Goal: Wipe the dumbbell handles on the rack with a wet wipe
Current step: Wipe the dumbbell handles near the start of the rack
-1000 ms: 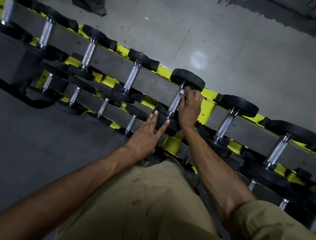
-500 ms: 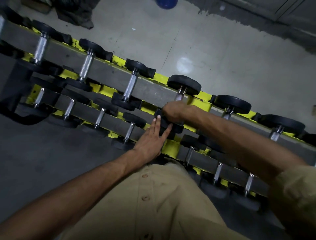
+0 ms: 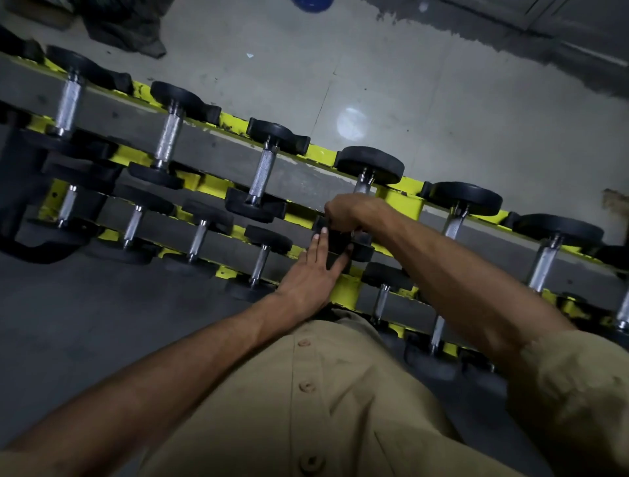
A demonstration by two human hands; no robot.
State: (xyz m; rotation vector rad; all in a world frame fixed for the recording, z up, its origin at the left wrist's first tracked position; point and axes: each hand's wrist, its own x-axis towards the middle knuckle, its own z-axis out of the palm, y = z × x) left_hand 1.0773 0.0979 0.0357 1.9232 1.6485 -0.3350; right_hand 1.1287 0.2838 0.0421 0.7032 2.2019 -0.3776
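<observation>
Fingers (image 3: 335, 223) of the right hand (image 3: 347, 212) curl down over the handle (image 3: 363, 186) of a dumbbell (image 3: 371, 165) at the centre of the frame. Only a short silver stretch of that handle shows, between the knuckles and the far black head. The wipe is hidden under the hand, so where it lies cannot be told.

The left hand (image 3: 311, 272) is just below the right, palm down. Its fingers are straight and close together, and their tips rest on the near head (image 3: 364, 252) of the same dumbbell. It grips nothing.

The dumbbell sits in the upper row of a yellow-and-grey rack (image 3: 218, 155), which crosses the frame on a slant from upper left to lower right. Other dumbbells (image 3: 263, 173) lie in that row on both sides, their knurled handles bare. A lower row of smaller ones runs beneath, nearer the person.

Both forearms are bare and reach up from the bottom of the frame, the left from the lower left corner and the right from the lower right. A tan buttoned shirt (image 3: 340, 391) fills the lower middle, with its sleeve (image 3: 578, 391) bunched at the right edge.

Beyond the rack is a grey floor (image 3: 459, 102) with a pale spot of light near the middle. A dark cloth (image 3: 126, 27) lies at the upper left, and a blue thing (image 3: 311, 4) is cut off by the top edge.
</observation>
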